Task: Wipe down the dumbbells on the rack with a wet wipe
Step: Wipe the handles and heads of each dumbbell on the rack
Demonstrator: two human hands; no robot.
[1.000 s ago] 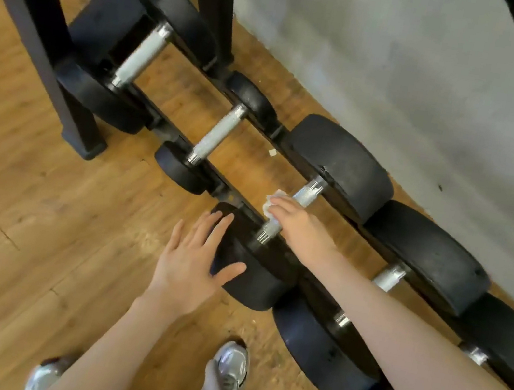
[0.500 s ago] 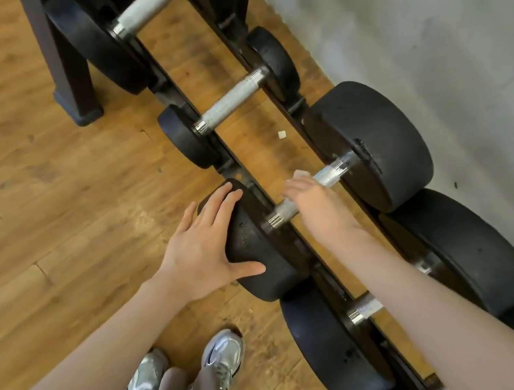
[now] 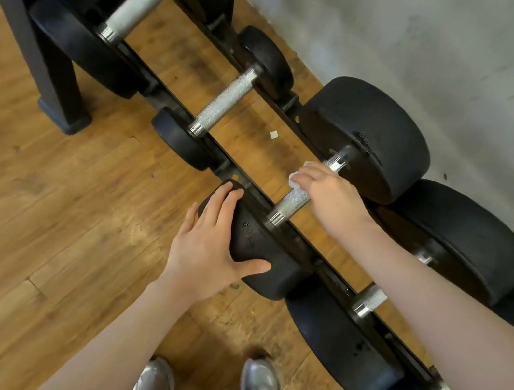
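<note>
Step in hand: wiping the knurled handle (image 3: 294, 199) of the third dumbbell on the low rack (image 3: 331, 270).

Wet wipe (image 3: 296, 178): bunched under my right hand (image 3: 328, 192), with only a white edge showing past the fingertips. It sits on the handle's far half, close to the rear head (image 3: 367, 137).

Right hand state: fingers curled over the handle, clamping the wipe against the steel. Arm reaches in from the right across the rack rails, wrist roughly level.

Left hand (image 3: 211, 248): fingers straight and spread, flat against the outer face of the near head (image 3: 258, 257), thumb splayed toward the rack. Holds nothing; my judgement is that it braces the dumbbell against rolling.

Dumbbell location: lying across the two rails, near head toward me, rear head toward the grey wall (image 3: 445, 56).

Progress (judgement): early to middle. The near half of this handle is bare and gives no sign either way of having been wiped. I cannot tell whether the rubber heads have been done.

Left to do (judgement): finish this handle and both heads. The small dumbbell (image 3: 223, 104) and the large one (image 3: 134, 4) to my left show no wet sheen that I can read, and the same goes for the heavier ones (image 3: 371, 299) to my right.

Floor: one small pale scrap (image 3: 273, 134) on the wooden boards under the rack. What it is, I cannot say.
</note>
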